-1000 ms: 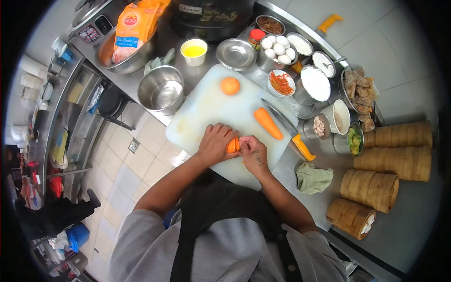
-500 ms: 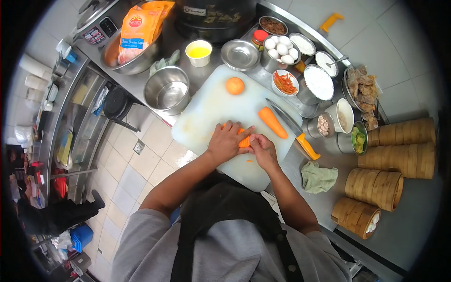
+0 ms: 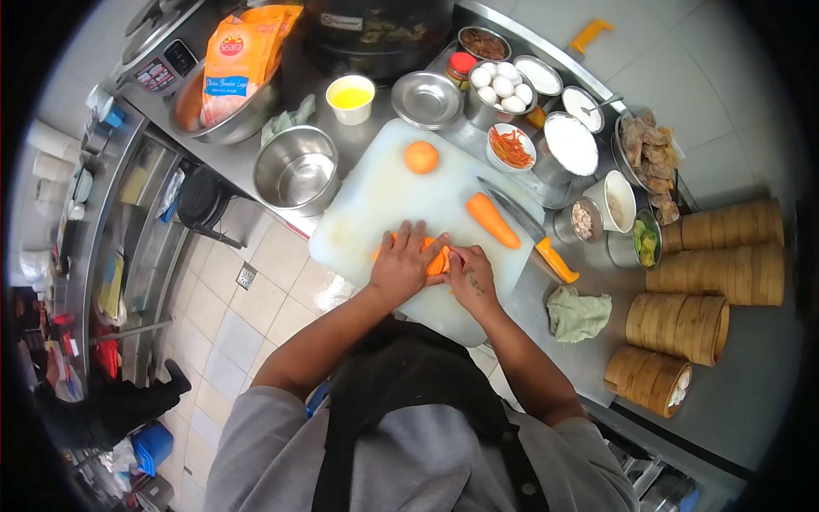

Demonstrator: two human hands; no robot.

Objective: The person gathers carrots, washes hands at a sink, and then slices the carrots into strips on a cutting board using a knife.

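Orange carrot slices (image 3: 438,261) lie near the lower part of the white cutting board (image 3: 367,188). My left hand (image 3: 403,266) rests over them, fingers bent and pressed on the slices, with some orange showing between and beside the fingers. At their right end my right hand (image 3: 471,275) pinches the slices with thumb and fingertips. To the right on the board is a longer carrot piece (image 3: 492,220), beside a knife (image 3: 546,246) with an orange handle, lying untouched. A round carrot chunk (image 3: 421,157) stands near the board's top.
Left of the board stands an empty steel pot (image 3: 296,169); a cup of yellow liquid (image 3: 350,98) is above. Bowls of eggs (image 3: 503,85), carrot strips (image 3: 511,148) and white powder (image 3: 571,145) line the right. A green cloth (image 3: 578,313) lies near bamboo steamers (image 3: 678,328). Another person's leg (image 3: 145,401) shows lower left.
My left hand's fingers have spread along the slices, and more orange shows between the two hands. The view has shifted slightly; knife, long carrot piece and round chunk stay in place.
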